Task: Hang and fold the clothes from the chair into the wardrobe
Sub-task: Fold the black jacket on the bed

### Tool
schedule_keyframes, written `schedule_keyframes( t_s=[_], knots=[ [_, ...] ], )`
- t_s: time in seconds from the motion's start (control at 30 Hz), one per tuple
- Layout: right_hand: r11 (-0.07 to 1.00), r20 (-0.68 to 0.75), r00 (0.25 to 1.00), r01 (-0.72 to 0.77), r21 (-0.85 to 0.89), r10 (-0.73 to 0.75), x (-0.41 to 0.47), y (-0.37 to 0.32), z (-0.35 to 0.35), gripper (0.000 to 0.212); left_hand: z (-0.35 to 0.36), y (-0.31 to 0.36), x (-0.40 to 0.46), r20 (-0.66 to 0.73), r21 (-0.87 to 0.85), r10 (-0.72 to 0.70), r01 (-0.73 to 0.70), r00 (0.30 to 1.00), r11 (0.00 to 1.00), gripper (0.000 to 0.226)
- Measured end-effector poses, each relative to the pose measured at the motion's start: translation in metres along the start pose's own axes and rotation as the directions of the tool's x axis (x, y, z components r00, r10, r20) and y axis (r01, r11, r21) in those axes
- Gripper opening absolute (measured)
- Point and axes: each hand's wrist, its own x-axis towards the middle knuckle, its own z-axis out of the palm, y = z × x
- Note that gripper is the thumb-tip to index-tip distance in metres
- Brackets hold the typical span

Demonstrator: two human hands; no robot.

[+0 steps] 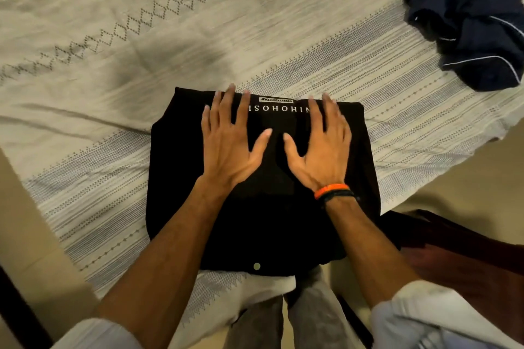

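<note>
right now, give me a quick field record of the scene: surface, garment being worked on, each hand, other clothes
surface: patterned bedspread
garment in work: black folded garment, white lettering at its far edge, lying flat near the bed's edge
left hand: flat, fingers spread, pressing the garment
right hand: flat, fingers spread, pressing the garment; orange wristband on the wrist
other clothes: navy garment with white piping, crumpled, far right of the bed

1 view only, from a camera on the person's head, looking steeply down and forward over the near edge of the bed [141, 22]. It sits close above both forearms; the wide lens bends the bed's stripes and takes in the floor [453, 178] at both sides.
</note>
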Motion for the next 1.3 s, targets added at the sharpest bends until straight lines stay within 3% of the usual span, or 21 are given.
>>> schedule_keyframes(
  t_s=[0.1,0.2,0.57,0.67,0.73,0.83,0.9,1.03,1.2,1.3],
  knots=[
    [0.988,0.162,0.985,0.084,-0.130,-0.062,0.008,0.010,0.032,0.087,0.033,-0.018,0.002,0.167,0.118,-0.022,0.003,0.986,0.993,0.092],
    [0.976,0.226,0.971,0.119,-0.183,-0.076,-0.011,0.026,0.063,0.089,0.062,-0.041,-0.013,0.223,0.172,0.008,-0.048,0.975,0.984,0.094],
    [0.972,0.151,0.984,0.125,-0.198,-0.096,-0.018,0.038,0.108,0.093,0.097,-0.054,-0.014,0.136,0.173,0.077,-0.100,0.988,0.980,0.091],
    [0.993,0.157,0.984,0.097,-0.064,-0.086,-0.012,0.036,0.088,0.082,0.077,-0.051,-0.012,0.168,0.086,0.045,-0.060,0.985,0.994,0.082],
    [0.996,0.093,0.992,0.076,0.038,-0.079,0.001,0.039,0.068,0.069,0.058,-0.053,-0.005,0.101,0.001,0.024,-0.025,0.995,1.000,0.068],
    [0.998,0.032,0.998,0.054,-0.039,-0.053,0.033,0.053,0.045,0.054,0.034,-0.064,0.019,0.002,0.029,-0.011,0.011,1.000,1.000,0.052],
    [0.992,0.181,0.984,0.032,-0.123,-0.010,0.059,0.064,0.032,0.055,0.023,-0.076,0.042,0.068,0.111,-0.038,0.030,0.997,0.993,0.051],
    [0.980,0.519,0.851,0.030,-0.195,0.077,0.102,0.079,0.012,0.054,0.002,-0.099,0.085,0.335,0.126,-0.085,0.045,0.938,0.991,0.057],
    [0.981,0.674,0.723,-0.032,-0.189,0.153,0.123,0.076,-0.002,0.057,-0.020,-0.097,0.113,0.581,0.176,-0.142,0.047,0.801,0.983,0.066],
    [0.982,0.690,0.710,-0.012,-0.186,0.140,0.120,0.069,-0.007,0.053,-0.024,-0.089,0.106,0.582,0.252,-0.145,-0.008,0.800,0.968,0.056]
  ],
)
